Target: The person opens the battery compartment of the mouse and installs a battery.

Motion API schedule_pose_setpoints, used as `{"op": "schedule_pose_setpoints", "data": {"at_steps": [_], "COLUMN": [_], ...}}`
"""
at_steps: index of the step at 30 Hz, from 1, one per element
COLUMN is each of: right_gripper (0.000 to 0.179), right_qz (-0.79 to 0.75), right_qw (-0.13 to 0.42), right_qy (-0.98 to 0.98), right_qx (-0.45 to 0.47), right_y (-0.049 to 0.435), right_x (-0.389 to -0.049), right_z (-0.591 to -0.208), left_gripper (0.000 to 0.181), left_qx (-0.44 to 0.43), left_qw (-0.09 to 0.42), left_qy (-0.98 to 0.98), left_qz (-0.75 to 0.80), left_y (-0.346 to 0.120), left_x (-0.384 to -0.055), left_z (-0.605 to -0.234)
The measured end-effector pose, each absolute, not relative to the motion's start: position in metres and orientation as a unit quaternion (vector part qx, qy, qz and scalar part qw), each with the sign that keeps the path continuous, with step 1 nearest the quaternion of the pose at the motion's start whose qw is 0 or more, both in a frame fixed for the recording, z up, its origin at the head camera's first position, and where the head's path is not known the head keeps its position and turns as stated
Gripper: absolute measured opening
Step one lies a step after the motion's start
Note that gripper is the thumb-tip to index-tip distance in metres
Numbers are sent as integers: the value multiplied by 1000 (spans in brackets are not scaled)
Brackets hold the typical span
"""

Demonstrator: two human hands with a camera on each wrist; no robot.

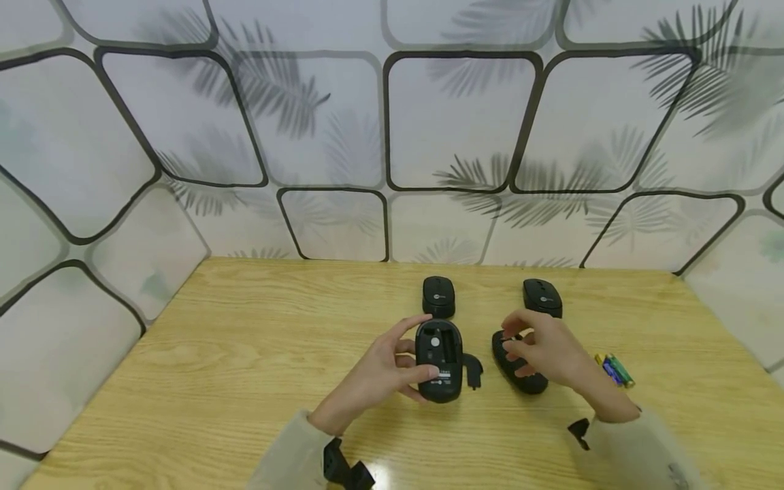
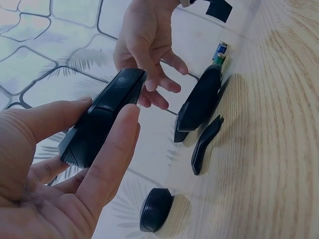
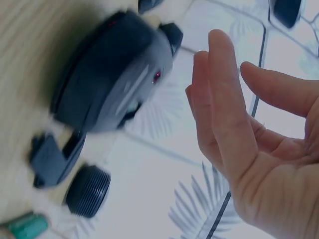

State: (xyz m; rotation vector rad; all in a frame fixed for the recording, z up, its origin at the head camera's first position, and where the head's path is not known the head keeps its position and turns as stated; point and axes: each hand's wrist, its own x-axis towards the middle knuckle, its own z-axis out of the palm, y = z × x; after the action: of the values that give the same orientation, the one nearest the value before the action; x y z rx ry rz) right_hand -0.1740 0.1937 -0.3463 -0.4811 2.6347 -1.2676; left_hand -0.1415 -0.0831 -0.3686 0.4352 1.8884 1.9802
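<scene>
In the head view my left hand grips a black computer mouse, turned underside up with its battery compartment uncovered. A black battery cover lies on the table just right of it. My right hand hovers over a second black mouse, partly hiding it. In the right wrist view the right hand holds nothing, its fingers apart from that mouse, which shows a small red spot. Another dark, cover-like piece lies beside it there.
Two more black mice, one on the left and one on the right, stand farther back on the wooden table. Several green and blue batteries lie beyond the right hand. A patterned wall covering rises behind the table.
</scene>
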Motion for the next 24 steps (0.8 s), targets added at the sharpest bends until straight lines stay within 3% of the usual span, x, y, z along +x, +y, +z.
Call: {"op": "schedule_pose_setpoints", "data": {"at_steps": [24], "right_gripper": [31], "right_qz": [-438], "right_qw": [102], "right_qy": [886], "right_qx": [-111], "right_y": [266], "right_x": [-188], "right_z": [-342], "left_gripper": [76], "left_qx": [151], "left_qw": [184], "left_qy": [675], "left_qz": [698], "left_y": [-83], "left_x": [-141], "left_z": [-367]}}
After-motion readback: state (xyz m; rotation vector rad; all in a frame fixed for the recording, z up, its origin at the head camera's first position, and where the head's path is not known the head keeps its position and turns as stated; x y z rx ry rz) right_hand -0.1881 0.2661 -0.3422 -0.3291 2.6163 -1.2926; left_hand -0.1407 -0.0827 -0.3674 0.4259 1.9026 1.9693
